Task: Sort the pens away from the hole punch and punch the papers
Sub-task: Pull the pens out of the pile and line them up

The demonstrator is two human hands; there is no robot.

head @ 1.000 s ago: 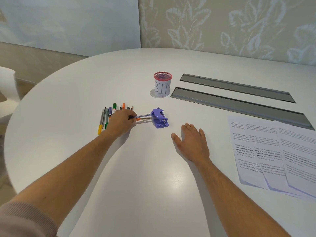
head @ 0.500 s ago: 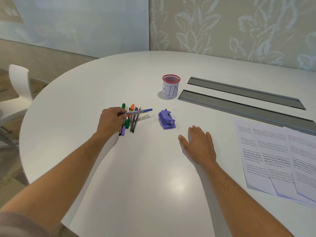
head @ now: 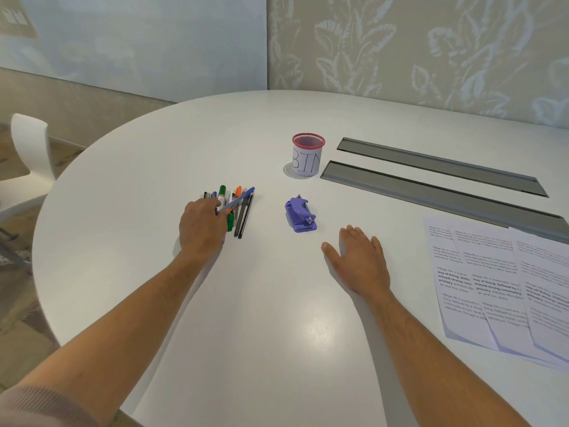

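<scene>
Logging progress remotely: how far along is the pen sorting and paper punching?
Looks done: the pens lie grouped apart from the hole punch. In hand: the left hand holds a blue pen over that group. Left: punching the papers, unpunched as far as I can see; the right hand rests flat on the table.

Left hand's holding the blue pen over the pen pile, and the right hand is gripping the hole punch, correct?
Not quite. The head view shows the right hand lying flat on the table, apart from the hole punch. The left hand does hold the blue pen over the pen pile.
</scene>
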